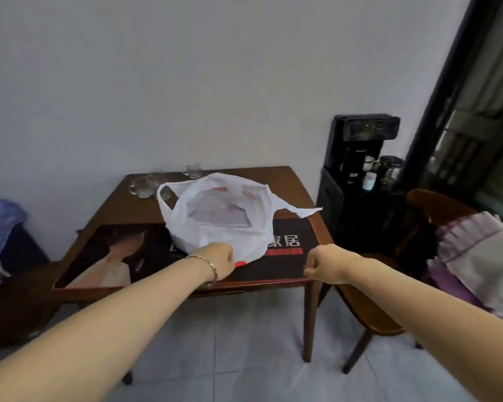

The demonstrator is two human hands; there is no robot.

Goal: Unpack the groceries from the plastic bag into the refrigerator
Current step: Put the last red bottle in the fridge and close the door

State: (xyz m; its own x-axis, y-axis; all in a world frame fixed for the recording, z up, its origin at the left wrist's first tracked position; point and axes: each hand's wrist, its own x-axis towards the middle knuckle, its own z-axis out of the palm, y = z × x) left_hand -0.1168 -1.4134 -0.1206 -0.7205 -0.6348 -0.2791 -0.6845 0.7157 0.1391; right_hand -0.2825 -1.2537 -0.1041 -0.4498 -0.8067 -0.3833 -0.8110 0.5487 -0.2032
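Observation:
A white plastic bag [215, 227] sits on the brown wooden table [291, 181], its mouth open upward and one handle trailing to the right. Pale packages with red marks show faintly inside. My left hand [215, 261], with a bracelet on the wrist, is at the bag's near edge, fingers curled into the plastic; a small red bit [240, 264] shows just under it. My right hand [324, 266] hovers by the table's near right corner, curled into a fist and holding nothing. No refrigerator is in view.
Several glass cups [145, 185] stand at the table's back left, with another glass [192, 169] behind the bag. A dark printed mat [291, 242] covers the tabletop's front. A black water dispenser [360, 169] and a wooden chair [369, 309] with fabric [476, 256] stand to the right; a blue-lined bin [0, 221] stands left.

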